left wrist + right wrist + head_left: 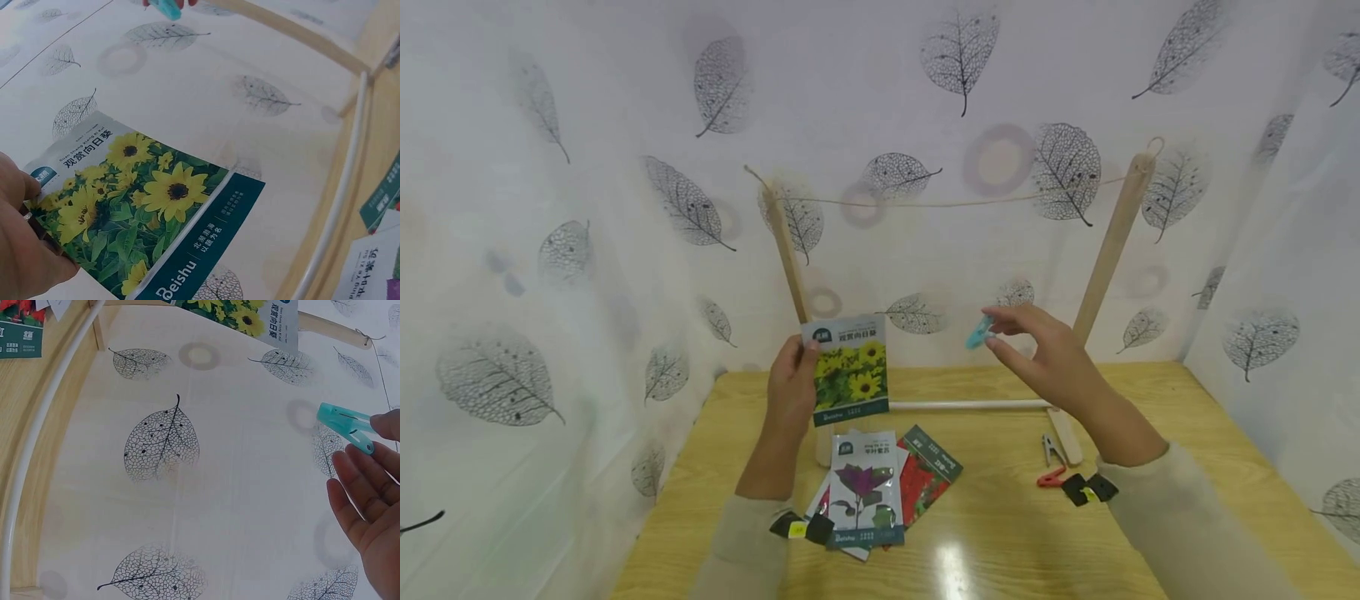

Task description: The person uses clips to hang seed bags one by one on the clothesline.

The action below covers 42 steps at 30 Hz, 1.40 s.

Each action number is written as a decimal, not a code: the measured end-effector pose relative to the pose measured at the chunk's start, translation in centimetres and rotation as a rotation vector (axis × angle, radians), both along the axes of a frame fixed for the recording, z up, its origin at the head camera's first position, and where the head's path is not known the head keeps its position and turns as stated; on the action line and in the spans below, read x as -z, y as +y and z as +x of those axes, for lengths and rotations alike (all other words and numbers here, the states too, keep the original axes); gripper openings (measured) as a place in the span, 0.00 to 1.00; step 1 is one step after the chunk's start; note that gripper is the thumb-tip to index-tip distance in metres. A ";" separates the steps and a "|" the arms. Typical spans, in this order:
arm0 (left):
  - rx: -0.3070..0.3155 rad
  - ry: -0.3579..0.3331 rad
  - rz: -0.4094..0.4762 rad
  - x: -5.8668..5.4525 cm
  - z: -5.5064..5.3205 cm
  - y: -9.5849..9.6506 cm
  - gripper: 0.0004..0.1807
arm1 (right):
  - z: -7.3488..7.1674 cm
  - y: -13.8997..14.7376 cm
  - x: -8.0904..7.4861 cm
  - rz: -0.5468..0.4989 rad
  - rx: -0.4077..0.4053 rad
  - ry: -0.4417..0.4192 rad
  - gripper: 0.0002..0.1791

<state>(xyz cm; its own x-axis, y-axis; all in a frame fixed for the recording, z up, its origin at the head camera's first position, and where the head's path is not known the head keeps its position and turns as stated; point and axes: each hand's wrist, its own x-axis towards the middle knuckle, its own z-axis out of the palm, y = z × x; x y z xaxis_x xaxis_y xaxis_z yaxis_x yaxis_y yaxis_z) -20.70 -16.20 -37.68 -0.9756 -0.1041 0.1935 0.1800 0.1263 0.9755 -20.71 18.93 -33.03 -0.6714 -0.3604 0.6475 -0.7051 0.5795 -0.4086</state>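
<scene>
My left hand (793, 382) pinches a seed packet with yellow sunflowers (852, 371) by its left edge, holding it upright above the table. In the left wrist view the sunflower packet (144, 206) faces the camera, thumb and fingers at its edge. To the right, my right hand (1052, 358) holds a turquoise clothespin (979, 332) between thumb and fingertips. The right wrist view shows the clothespin (345, 425) with its nose pointing away from the hand. Both hands are below a string (940, 205) tied between two wooden posts.
More seed packets lie overlapped on the table, a purple-leaved one (863, 492) on top and a red-flowered one (928, 475) beside it. A grey clothespin (1051, 450) and a red clothespin (1051, 477) lie near the right post (1116, 233). A white rod (970, 405) joins the posts low down.
</scene>
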 end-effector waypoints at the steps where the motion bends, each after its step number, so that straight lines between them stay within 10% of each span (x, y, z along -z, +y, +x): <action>1: -0.001 0.002 0.000 -0.1 0.0 0.0 0.21 | 0.0 -0.1 -0.3 -0.003 -0.005 0.003 0.24; 42: -0.044 0.134 -0.027 -3.2 -2.5 -0.2 0.22 | -2.9 -4.1 -7.7 -0.079 -0.157 0.224 0.22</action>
<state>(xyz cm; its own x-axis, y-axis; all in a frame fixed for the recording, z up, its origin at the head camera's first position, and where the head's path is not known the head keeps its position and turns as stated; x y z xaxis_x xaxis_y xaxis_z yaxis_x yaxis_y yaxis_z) -23.20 -16.42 -34.48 -0.9354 -0.1395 0.3250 0.3020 0.1629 0.9393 -23.64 14.82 -25.37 -0.4483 -0.3910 0.8039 -0.8615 0.4288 -0.2719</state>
